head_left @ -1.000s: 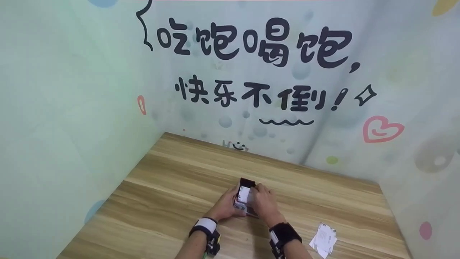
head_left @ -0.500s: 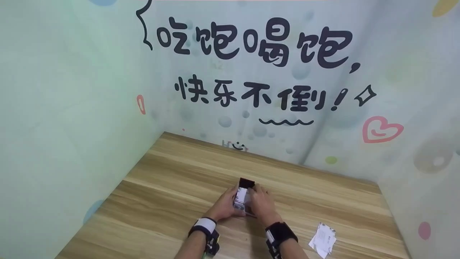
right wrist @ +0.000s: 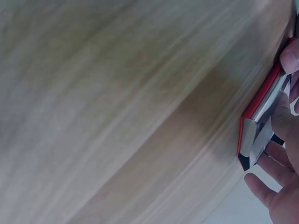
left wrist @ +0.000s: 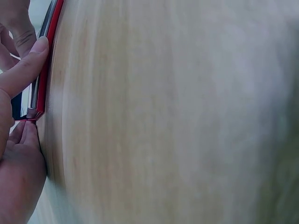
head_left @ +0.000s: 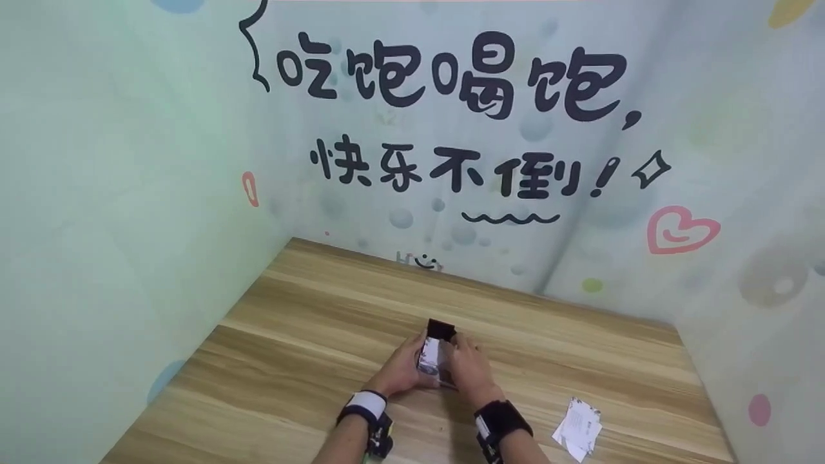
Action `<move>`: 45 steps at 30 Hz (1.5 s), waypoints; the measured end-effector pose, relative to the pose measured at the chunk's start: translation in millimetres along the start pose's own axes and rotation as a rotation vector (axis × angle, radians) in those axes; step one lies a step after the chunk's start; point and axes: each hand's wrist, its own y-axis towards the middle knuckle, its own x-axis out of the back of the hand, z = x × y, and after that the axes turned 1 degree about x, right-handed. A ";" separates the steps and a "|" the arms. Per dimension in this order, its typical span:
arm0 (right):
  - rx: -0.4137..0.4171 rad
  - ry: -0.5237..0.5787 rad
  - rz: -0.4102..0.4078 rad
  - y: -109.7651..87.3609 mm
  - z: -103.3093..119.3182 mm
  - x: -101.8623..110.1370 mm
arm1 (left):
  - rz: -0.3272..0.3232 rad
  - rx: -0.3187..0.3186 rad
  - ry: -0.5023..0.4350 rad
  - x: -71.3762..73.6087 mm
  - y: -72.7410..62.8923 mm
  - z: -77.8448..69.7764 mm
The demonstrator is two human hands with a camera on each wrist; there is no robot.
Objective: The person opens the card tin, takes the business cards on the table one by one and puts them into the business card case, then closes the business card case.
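Observation:
A card case (head_left: 441,328) with a black-lined lid stands open in front of me. Its red outer cover and metal rim show in both wrist views. My left hand (head_left: 398,368) grips the case from the left, the thumb along its near rim. A white business card (head_left: 430,352) with a patterned edge lies at the case's opening. My right hand (head_left: 472,368) is over the case's right side, its thumb and curled fingers pinching a card (right wrist: 261,142) there. The right fingers hide part of the card, so how far it sits inside cannot be told.
Several loose white business cards (head_left: 579,426) lie overlapping on the wooden table (head_left: 309,309), to the right of my right wrist. Printed fabric walls (head_left: 387,219) enclose the table at the back and both sides.
My right hand has shifted slightly left and nearer over the case, and less of the white card shows. The left hand keeps its hold. The loose cards have stayed put.

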 end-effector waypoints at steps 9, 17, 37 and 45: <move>0.021 0.009 -0.029 -7.9 -2.3 -3.0 | 0.011 0.021 -0.010 -1.3 0.3 -2.1; 0.056 0.033 -0.031 -14.5 0.4 -4.3 | 0.003 0.002 0.062 0.9 -3.5 -6.5; -0.007 0.008 0.001 -29.9 20.1 -4.6 | 0.007 0.003 0.029 -0.6 -3.1 -5.8; -0.008 -0.024 -0.059 -33.1 20.6 -7.7 | 0.002 0.014 0.077 -0.5 -1.7 -3.2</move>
